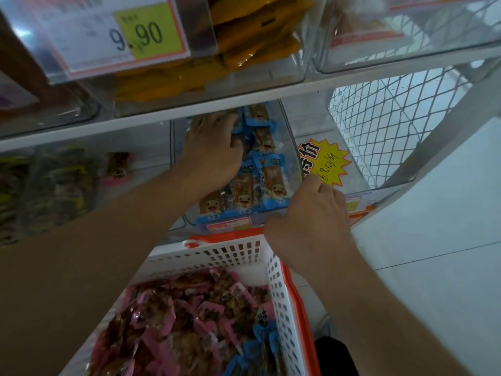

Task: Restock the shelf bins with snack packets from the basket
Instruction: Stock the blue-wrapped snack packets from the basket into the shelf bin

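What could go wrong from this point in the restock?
1. The left hand is deep among the blue packets in the clear bin; pulling out could drag some over the front edge.
2. The right hand holds the bin's front corner; a tug may shift the bin.
3. The basket holds mostly pink packets, so a pink one could get mixed in.
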The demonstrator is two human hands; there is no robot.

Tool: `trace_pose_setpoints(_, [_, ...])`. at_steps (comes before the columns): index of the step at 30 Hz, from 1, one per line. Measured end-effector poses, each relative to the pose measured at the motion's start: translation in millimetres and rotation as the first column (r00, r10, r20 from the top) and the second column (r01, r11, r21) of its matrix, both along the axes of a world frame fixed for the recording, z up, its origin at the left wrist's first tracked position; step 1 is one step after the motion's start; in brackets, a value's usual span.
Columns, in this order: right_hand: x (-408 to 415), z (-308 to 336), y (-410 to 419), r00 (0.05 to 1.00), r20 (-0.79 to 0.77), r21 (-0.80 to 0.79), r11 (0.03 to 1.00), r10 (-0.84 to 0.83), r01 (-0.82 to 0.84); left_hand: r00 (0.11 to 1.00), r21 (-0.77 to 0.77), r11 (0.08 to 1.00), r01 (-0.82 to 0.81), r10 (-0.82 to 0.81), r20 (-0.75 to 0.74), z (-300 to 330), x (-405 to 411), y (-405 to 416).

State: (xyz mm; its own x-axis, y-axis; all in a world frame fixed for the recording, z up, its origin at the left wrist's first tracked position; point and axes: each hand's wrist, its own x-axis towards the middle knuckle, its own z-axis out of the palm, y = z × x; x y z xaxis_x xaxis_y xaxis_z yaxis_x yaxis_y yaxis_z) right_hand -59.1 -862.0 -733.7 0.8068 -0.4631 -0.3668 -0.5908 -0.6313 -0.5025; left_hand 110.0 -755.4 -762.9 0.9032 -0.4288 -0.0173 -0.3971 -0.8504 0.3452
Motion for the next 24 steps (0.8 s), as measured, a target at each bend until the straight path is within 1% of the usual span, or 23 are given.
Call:
trace_pose_setpoints(3, [-1.7, 5.4, -2.9, 1.0, -0.012, 0.016, 1.0, -0.004, 0.004, 0.999, -0.154, 0.988, 0.025, -0.018, 0.049, 19.5, -35.0, 40.0])
trace_pose_setpoints(5, [-5.6, 8.3, 1.7, 0.999, 0.041, 0.003, 0.999, -0.032, 0.032, 0.998, -0.223, 0.974, 0.029, -0.016, 0.059, 34.8, -69.9, 80.8])
trace_pose_setpoints(6, [-8.2, 9.4, 6.7, 0.995, 0.088, -0.017, 0.999, -0.041, 0.043, 0.998, -0.228, 0.974, 0.015, 0.0, 0.067, 41.2, -89.2, 103.8])
trace_pose_setpoints(8, [-13.6, 7.5, 19.2, 0.975, 0.223, -0.105, 0.994, -0.012, 0.036, 0.994, -0.181, 0.983, -0.038, 0.055, 0.091, 42.8, -123.0, 154.3])
trace_pose_setpoints(10, [-20.7, 4.9, 39.0, 0.93, 0.356, -0.218, 0.976, 0.097, -0.018, 0.984, -0.12, 0.98, -0.159, 0.167, 0.064, 34.7, -153.6, 209.8])
trace_pose_setpoints(11, [-25.3, -0.6, 51.1, 0.912, 0.372, -0.257, 0.963, 0.17, -0.075, 0.968, -0.091, 0.966, -0.243, 0.247, 0.032, 29.6, -168.0, 237.3])
trace_pose_setpoints(12, [-30.5, -3.4, 64.3, 0.912, 0.329, -0.27, 0.95, 0.246, -0.159, 0.948, -0.042, 0.947, -0.318, 0.319, 0.014, 23.8, -182.1, 263.9])
trace_pose_setpoints(13, [-36.3, -13.4, 77.4, 0.918, 0.244, -0.246, 0.936, 0.313, -0.253, 0.928, 0.027, 0.928, -0.372, 0.372, 0.009, 16.7, -195.1, 288.3])
trace_pose_setpoints(14, [-42.8, -20.9, 90.3, 0.916, 0.125, -0.19, 0.915, 0.381, -0.355, 0.911, 0.09, 0.908, -0.41, 0.413, -0.01, 8.4, -205.9, 309.6])
trace_pose_setpoints(15, [-50.1, -30.2, 102.3, 0.889, 0.01, -0.11, 0.884, 0.457, -0.454, 0.885, 0.136, 0.884, -0.447, 0.459, -0.073, 1.9, -215.4, 326.2])
trace_pose_setpoints(16, [-59.3, -41.0, 113.6, 0.836, -0.086, -0.033, 0.837, 0.541, -0.546, 0.848, 0.167, 0.862, -0.479, 0.503, -0.166, -4.2, -222.7, 338.7])
trace_pose_setpoints(18, [-78.0, -64.8, 131.2, 0.704, -0.229, 0.057, 0.731, 0.673, -0.68, 0.757, 0.19, 0.831, -0.523, 0.555, -0.345, -11.7, -232.3, 350.4])
trace_pose_setpoints(19, [-88.1, -79.6, 136.9, 0.646, -0.301, 0.069, 0.692, 0.701, -0.719, 0.712, 0.194, 0.821, -0.537, 0.564, -0.417, -13.9, -235.1, 351.6])
trace_pose_setpoints(21, [-104.4, -110.8, 142.6, 0.568, -0.44, 0.077, 0.659, 0.696, -0.748, 0.66, 0.175, 0.819, -0.547, 0.55, -0.512, -18.8, -237.5, 352.4])
trace_pose_setpoints(22, [-110.7, -119.8, 145.0, 0.539, -0.49, 0.069, 0.647, 0.685, -0.76, 0.646, 0.168, 0.82, -0.547, 0.542, -0.538, -19.9, -238.0, 352.4])
trace_pose_setpoints(24, [-116.1, -131.7, 148.0, 0.512, -0.53, 0.013, 0.61, 0.676, -0.792, 0.643, 0.182, 0.828, -0.53, 0.532, -0.551, -22.1, -237.7, 352.4])
